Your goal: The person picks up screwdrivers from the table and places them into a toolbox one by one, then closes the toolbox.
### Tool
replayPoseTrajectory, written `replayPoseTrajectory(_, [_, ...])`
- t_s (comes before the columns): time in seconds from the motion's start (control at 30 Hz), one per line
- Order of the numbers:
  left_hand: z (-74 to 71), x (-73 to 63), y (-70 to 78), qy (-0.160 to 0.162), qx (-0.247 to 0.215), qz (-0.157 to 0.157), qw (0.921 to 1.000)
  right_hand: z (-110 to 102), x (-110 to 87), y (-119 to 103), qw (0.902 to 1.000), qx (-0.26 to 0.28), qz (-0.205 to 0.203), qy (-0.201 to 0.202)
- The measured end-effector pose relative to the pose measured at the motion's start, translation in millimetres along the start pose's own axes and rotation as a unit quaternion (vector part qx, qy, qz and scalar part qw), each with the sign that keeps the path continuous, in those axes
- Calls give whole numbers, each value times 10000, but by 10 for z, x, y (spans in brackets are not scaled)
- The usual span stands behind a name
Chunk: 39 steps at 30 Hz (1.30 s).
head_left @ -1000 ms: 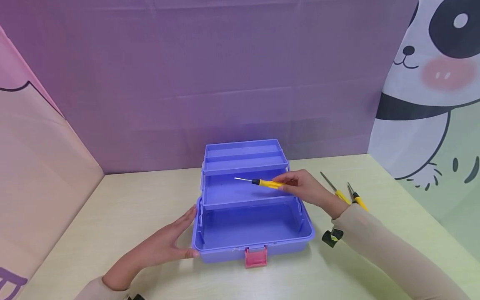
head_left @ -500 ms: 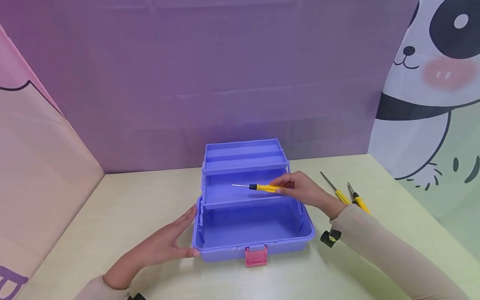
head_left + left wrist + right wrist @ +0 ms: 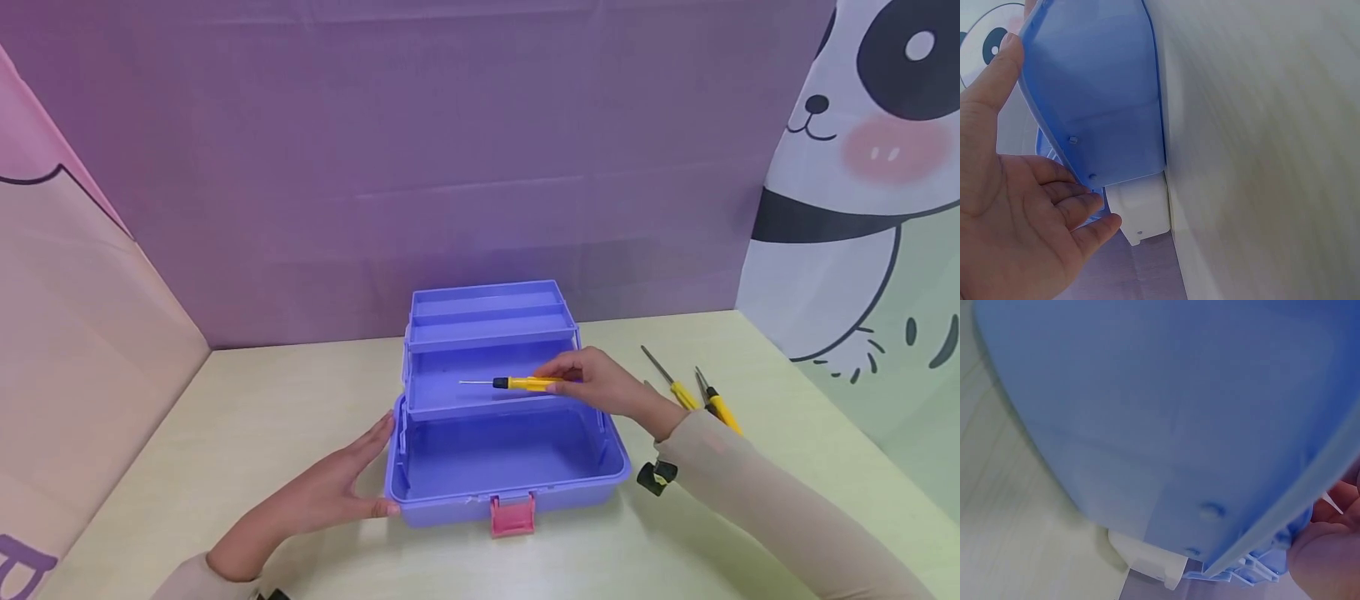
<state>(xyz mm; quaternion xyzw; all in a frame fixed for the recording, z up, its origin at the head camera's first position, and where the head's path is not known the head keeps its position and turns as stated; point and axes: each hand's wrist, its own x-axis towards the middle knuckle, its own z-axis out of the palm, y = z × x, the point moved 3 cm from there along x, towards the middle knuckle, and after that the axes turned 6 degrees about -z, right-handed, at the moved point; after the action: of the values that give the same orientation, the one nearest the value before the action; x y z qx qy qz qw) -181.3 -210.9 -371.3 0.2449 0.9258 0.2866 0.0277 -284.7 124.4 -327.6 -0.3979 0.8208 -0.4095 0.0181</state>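
A purple toolbox (image 3: 510, 498) with a pink latch (image 3: 513, 516) stands unfolded on the table, its two trays raised in steps behind the main compartment. Over the lower tray (image 3: 450, 367), my right hand (image 3: 600, 383) pinches a yellow-handled screwdriver (image 3: 525, 383) that points left, lying level. The right wrist view shows mainly the box's side wall (image 3: 1147, 412), with part of my right hand at its edge. My left hand (image 3: 330, 487) is spread along the box's left side, thumb at the front corner and fingers further back. In the left wrist view its fingers look extended beside the rim.
On the table to the right lie another yellow screwdriver (image 3: 682, 393) and a yellow-and-black tool (image 3: 722, 410) with a metal tip, partly behind the right forearm. A purple cloth wall (image 3: 480, 167) stands behind the box, and a panda-printed panel (image 3: 862, 192) borders the right.
My right hand has come slightly down and left with the screwdriver, which has turned closer to level over the lower tray. The left hand has stayed in place at the box.
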Motion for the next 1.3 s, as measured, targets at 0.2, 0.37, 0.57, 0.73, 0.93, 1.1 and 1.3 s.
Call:
replayPoseTrajectory(0.2, [-7, -2, 8, -6, -11, -43, 10000, -3, 17, -18, 9999, -87, 23, -130])
replayPoseTrajectory(0.37, [-3, -5, 0, -31, 10, -44, 10000, -5, 27, -16, 9994, -94, 164, -290])
replayPoseTrajectory(0.57, [-3, -11, -2, 3, 23, -12, 10000, -12, 39, -33, 9990, -144, 208, -371])
replayPoseTrajectory(0.73, [-10, -21, 13, -29, 51, -23, 10000, -15, 67, -36, 9985, -233, 81, -481])
replayPoseTrajectory(0.93, [-15, -12, 34, 14, -28, 36, 10000, -17, 87, -25, 9982, -266, 113, -530])
replayPoseTrajectory(1.1, [-4, -16, 20, -52, -39, -35, 10000, 2, 82, -11, 9979, -289, 233, -533])
replayPoseTrajectory(1.3, [-14, -37, 10, -42, 22, -80, 10000, 20, 105, -5, 9979, -336, 171, -525])
